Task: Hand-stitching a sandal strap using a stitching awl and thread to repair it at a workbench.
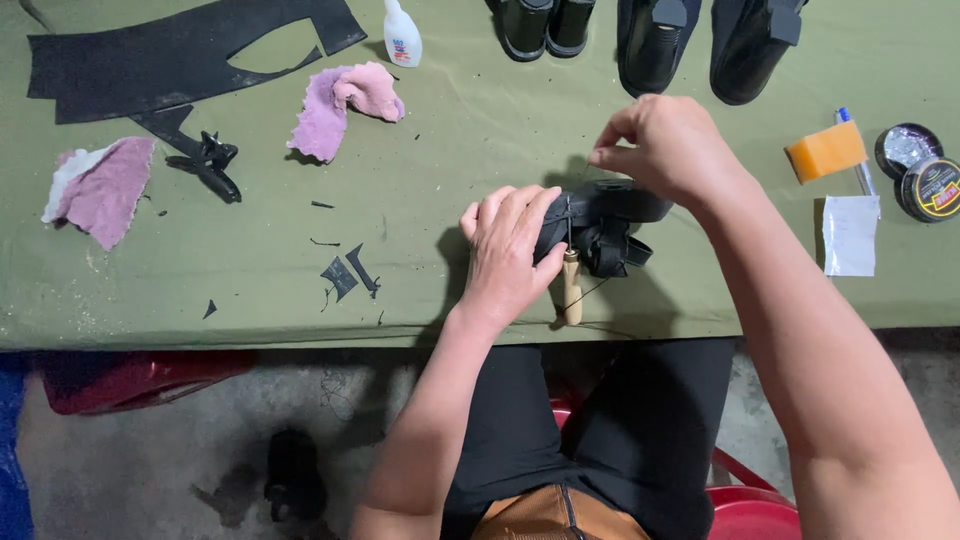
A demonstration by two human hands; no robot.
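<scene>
A small black shoe (610, 215) lies on the green cloth-covered table (420, 180) near its front edge. My left hand (508, 250) grips the shoe from its left side and also holds a wooden-handled awl (571, 290) that points down from the shoe. A thin thread (570, 215) runs along the shoe by the awl. Above the shoe's far side, my right hand (668, 145) has its fingertips pinched together; I cannot tell whether it holds the thread.
Black leather sheet (170, 55), black scissors (212, 165), two pink rags (345, 105) (100, 185), a glue bottle (402, 35), leather scraps (345, 272). Black shoes (650, 40) stand at the back. An orange sponge (826, 150), pen (858, 170), paper slip (850, 235) and polish tin (930, 188) lie right.
</scene>
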